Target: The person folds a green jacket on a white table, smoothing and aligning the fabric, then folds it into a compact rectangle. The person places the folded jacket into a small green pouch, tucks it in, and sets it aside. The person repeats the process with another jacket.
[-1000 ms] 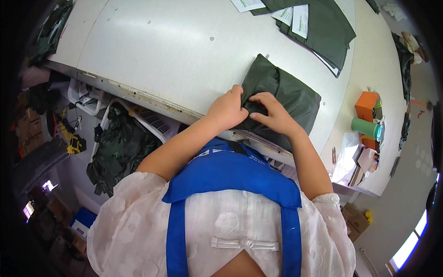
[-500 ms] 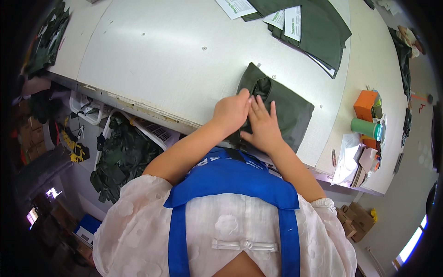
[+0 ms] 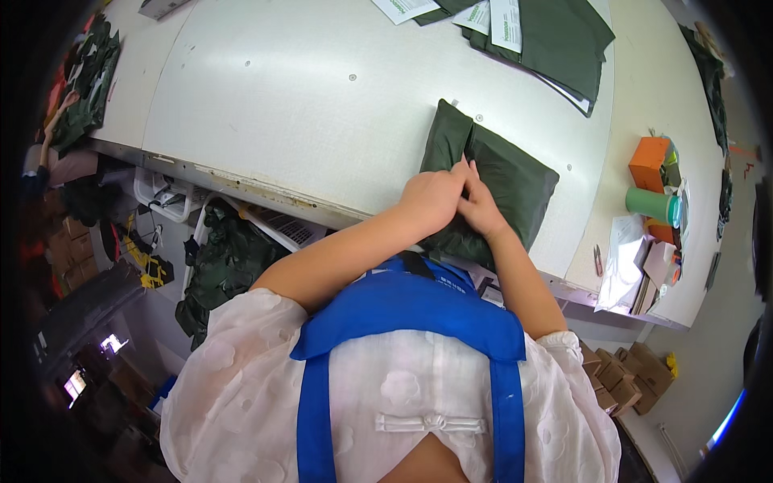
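A dark green folded fabric packet (image 3: 515, 181), puffy and roughly square, lies at the table's near edge. A slit or fold line runs down its left part from the far edge. My left hand (image 3: 435, 199) is closed at that slit, thumb and fingers pressed on the fabric; its fingertips are partly hidden. Against it is my right hand (image 3: 481, 208), fingers bunched together and pinching at the same fold. Both hands meet over the packet's near half.
Flat dark green pieces with white printed cards (image 3: 506, 24) lie at the far right of the white table (image 3: 266, 105). A green cylinder (image 3: 651, 204), orange box (image 3: 649, 163) and small snips (image 3: 597, 261) stand or lie right. A basket of dark fabric (image 3: 233, 253) is below left; another person's arm (image 3: 58, 117) shows far left.
The gaping fold in the packet has narrowed to a slit. My right hand has gone from spread flat to bunched beside my left. Another person's arm has appeared at far left.
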The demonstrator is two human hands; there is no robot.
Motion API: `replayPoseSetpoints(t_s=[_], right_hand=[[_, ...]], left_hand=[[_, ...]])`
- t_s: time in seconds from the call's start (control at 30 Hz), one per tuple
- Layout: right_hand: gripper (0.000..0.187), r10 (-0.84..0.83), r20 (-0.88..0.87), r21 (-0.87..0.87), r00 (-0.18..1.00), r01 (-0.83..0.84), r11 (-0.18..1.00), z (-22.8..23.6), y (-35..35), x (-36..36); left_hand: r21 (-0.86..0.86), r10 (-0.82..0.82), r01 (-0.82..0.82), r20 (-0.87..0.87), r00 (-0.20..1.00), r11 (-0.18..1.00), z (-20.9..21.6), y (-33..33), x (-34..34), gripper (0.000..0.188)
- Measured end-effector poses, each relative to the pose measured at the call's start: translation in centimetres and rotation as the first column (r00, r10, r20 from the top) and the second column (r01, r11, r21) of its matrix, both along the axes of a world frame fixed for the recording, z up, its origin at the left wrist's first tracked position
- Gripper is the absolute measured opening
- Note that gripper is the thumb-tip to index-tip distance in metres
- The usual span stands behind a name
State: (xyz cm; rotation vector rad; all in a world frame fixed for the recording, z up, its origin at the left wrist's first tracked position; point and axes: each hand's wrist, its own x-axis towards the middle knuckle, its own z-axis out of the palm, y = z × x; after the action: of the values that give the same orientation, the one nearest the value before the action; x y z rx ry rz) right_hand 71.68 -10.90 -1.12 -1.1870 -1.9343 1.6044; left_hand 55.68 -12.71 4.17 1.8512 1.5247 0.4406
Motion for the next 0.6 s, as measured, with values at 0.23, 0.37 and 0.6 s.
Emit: replayPoseSetpoints(t_s=[0.23, 0.37, 0.6], right_hand=[[0.062, -0.626, -0.532, -0.523, 0.571, 0.360, 0.773, 1.0, -0.1, 0.0], [0.031, -0.440, -0.112, 0.273, 0.891, 0.453, 0.849, 3.6, -5.7, 1.0], [0.015, 0.034, 0.185, 0.685, 0.982, -0.154, 0.712, 3.2, -8.6, 1.2]], left_hand=[[-0.062, -0.039, 0.033, -0.099, 0.994, 0.998, 0.2, 1.9, 2.1, 0.016], [-0.086, -0.103, 0.089, -0.182, 0.978, 0.992, -1.9, 1.9, 1.5, 0.019], [-0.128, -0.084, 0.054, -0.245, 0.966, 0.990, -2.3, 1.8, 3.2, 0.018]])
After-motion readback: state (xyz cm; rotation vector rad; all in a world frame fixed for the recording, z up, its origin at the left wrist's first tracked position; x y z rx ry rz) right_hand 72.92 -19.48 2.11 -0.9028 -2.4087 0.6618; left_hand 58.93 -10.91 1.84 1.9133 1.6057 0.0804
